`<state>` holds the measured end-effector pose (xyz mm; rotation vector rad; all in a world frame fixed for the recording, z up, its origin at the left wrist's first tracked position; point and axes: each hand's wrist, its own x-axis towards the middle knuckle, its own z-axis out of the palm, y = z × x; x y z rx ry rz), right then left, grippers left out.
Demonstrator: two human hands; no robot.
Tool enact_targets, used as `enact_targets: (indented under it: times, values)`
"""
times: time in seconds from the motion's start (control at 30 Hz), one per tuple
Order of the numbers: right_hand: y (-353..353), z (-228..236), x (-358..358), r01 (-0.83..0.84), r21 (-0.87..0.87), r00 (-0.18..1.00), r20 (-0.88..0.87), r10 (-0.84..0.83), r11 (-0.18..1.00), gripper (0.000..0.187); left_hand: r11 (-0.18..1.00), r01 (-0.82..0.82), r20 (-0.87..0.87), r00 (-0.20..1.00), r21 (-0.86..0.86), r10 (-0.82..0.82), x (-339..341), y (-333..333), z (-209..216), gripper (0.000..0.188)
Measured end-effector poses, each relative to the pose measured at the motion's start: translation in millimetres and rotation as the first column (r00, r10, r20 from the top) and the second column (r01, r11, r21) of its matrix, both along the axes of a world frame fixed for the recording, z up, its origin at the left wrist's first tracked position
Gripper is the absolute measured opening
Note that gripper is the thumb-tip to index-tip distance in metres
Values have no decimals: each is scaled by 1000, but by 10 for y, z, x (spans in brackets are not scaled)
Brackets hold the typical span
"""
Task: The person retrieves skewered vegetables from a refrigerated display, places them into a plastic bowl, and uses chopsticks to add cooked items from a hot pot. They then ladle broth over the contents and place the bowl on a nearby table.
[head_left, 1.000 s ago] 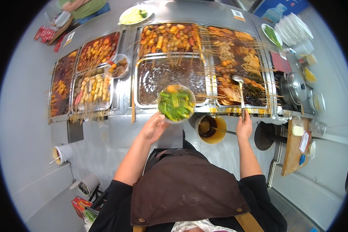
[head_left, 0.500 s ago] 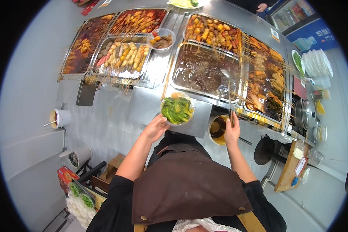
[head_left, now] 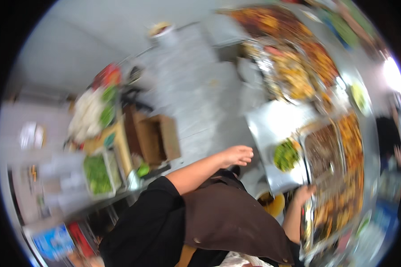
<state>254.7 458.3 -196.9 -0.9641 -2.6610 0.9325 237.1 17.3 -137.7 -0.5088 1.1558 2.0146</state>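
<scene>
My left hand [head_left: 237,155] hangs over the floor in front of the apron, its fingers loosely bent and nothing seen in them. Right of it, a bowl of green leafy vegetables [head_left: 286,155] rests on the steel shelf [head_left: 265,129], apart from both hands. My right hand [head_left: 304,194] is at the near edge of the broth tray [head_left: 321,149], closed round the handle of a ladle. Blur hides most of that handle; a pale streak in the dark broth looks like the ladle's head.
Trays of skewered food [head_left: 294,73] line the counter on the right. A yellow-rimmed bucket [head_left: 277,205] stands below the shelf. At left are a cardboard box [head_left: 162,140], a container of green leaves [head_left: 98,173] and a white bulging bag [head_left: 85,115]. Another person's hand [head_left: 398,155] shows far right.
My view has swung left, blurring the scene. The bowl of greens has left my left hand and now sits on the steel shelf. My left hand has moved away from it.
</scene>
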Motion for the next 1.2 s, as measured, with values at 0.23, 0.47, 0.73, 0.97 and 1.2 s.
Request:
enact_targets:
  times: [0.23,0.47,0.73,0.97,1.2]
  values:
    - [-392,997,-215,-164,211,937,-272,220,964,49,331,-552,-497,834,-766,241,1771,-2151,283,36]
    - [-3274,1717,-431,-850,-337,504,-297,811,405,27,-660,-512,-819,486,-549,304,3731,-4805,1061,32]
    - [-5559,1121,883,-757,-648,107,2,994,83,23,-584,265,-472,382,-768,795,6726,-7883,658,38]
    - [-6191,934,1011,-736,-576,164,357,919,355,25,-526,513,96,772,-678,629,8134,-9028,-185,27]
    - [-6556,900,1149,-725,-561,122,468,875,400,29,-258,564,170,596,-784,785,7885,-9097,166,28]
